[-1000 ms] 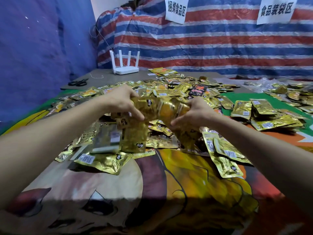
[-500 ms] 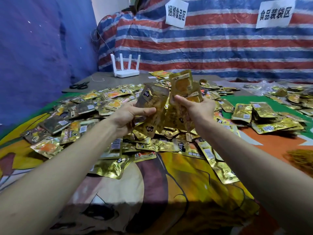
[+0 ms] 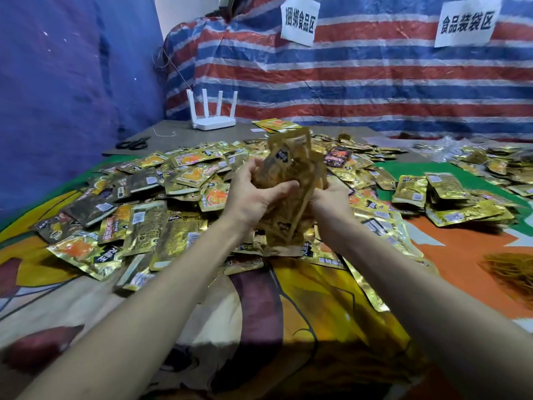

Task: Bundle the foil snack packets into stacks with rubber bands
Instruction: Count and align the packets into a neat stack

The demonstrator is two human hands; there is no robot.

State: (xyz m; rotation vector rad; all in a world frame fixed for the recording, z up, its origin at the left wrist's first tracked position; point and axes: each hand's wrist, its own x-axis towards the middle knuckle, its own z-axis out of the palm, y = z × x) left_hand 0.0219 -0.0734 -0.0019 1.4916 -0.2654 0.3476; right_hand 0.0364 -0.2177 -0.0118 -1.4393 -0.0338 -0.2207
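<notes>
Both left hand [image 3: 255,197] and right hand [image 3: 328,199] grip an uneven sheaf of foil packets [image 3: 288,168], fingers [image 3: 249,169] curled round it, so slick misaligned ones could slip out before banding.

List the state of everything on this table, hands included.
left hand, gripping held packets.
right hand, gripping held packets.
held packets, upright, bunched, no band visible.
loose packets, scattered heap.
rubber bands, loose heap, untouched.
scissors, lying flat.
router, antennas upright.
</notes>
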